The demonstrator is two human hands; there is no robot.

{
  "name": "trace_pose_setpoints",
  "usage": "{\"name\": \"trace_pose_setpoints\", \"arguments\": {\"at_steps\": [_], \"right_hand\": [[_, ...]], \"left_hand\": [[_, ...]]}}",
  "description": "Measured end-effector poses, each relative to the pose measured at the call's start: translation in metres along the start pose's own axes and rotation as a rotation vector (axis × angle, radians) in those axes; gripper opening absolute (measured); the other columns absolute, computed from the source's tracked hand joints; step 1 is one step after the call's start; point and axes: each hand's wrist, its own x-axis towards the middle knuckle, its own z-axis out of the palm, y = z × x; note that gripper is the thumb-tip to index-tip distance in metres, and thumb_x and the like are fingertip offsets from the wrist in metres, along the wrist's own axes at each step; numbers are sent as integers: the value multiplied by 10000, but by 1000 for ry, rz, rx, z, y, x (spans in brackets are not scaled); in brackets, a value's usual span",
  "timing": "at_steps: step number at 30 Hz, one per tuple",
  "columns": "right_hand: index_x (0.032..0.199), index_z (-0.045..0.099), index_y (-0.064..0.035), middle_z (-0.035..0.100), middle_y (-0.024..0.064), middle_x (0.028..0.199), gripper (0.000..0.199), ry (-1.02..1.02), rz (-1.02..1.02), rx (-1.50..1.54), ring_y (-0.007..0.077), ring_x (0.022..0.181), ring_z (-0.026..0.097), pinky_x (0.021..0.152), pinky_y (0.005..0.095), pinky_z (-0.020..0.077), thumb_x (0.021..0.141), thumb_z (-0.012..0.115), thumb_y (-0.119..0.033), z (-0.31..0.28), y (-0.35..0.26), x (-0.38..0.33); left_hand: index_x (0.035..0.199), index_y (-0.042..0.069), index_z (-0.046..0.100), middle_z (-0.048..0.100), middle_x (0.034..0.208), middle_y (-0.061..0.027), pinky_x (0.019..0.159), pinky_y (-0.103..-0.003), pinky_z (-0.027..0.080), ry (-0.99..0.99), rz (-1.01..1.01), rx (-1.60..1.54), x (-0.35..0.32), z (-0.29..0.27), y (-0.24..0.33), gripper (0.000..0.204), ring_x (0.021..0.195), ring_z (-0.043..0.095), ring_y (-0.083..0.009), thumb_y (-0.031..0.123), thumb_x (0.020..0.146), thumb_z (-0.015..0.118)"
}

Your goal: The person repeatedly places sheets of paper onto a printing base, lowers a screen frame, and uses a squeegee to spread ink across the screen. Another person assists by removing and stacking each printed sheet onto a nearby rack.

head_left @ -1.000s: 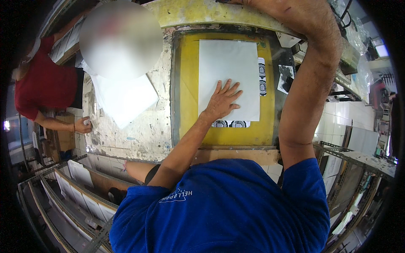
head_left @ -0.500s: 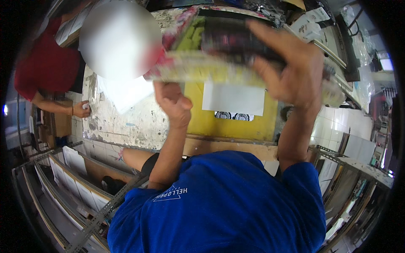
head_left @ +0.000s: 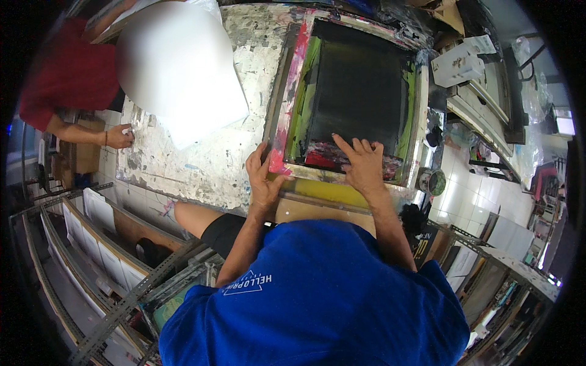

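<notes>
Framed screen (head_left: 361, 85), dark-meshed, rails stained pink and white: just lowered, now laid over the yellow board (head_left: 329, 193), of which only a near strip is left exposed. White sheet: seen on the board a moment ago, now hidden; it is judged to be covered by the mesh, so that it can be reached only with the screen raised. Left hand (head_left: 264, 183): placed at the screen's near left corner, thumb parted from the fingers; whether the rail is gripped cannot be told. Right hand (head_left: 364, 165): held over the near rail, index finger extended toward the mesh, the others bent and slightly spread; nothing is seen pinched, and contact cannot be told. Loose white paper (head_left: 204, 113): kept at left on the paint-spotted worktable (head_left: 189, 168).
</notes>
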Motion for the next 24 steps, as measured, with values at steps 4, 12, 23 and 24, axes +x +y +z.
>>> {"name": "trace_pose_setpoints", "arguments": {"at_steps": [4, 12, 23, 24], "right_hand": [[1386, 590, -215, 554, 103, 1070, 797, 24, 97, 99, 281, 1078, 509, 969, 504, 316, 619, 765, -87, 18, 23, 25], [1351, 621, -199, 575, 100, 1022, 787, 323, -19, 3, 294, 1046, 528, 952, 511, 329, 570, 675, -124, 32, 115, 155], [1386, 608, -219, 631, 94, 1064, 735, 351, -138, -36, 305, 1068, 568, 915, 487, 355, 666, 749, -167, 16, 195, 294], [1363, 628, -211, 656, 105, 1063, 695, 352, -152, -4, 323, 1056, 585, 908, 484, 386, 681, 749, -155, 10, 200, 302]], "left_hand": [[1364, 60, 622, 410, 1536, -223, 1138, -495, 295, 2, -48, 27, -3, -3, 6, 793, 1362, 372, -402, 409, 693, 861], [1394, 79, 607, 392, 1544, -237, 1144, -508, 279, -27, -75, 57, -7, -3, -1, 821, 1370, 351, -415, 513, 727, 810], [1394, 70, 604, 414, 1523, -243, 1119, -510, 316, 3, -57, 25, -9, -3, -2, 830, 1337, 402, -418, 541, 738, 797], [1394, 70, 604, 415, 1523, -242, 1117, -508, 317, 6, -51, 22, -8, -3, -2, 829, 1335, 403, -416, 541, 739, 795]]}}
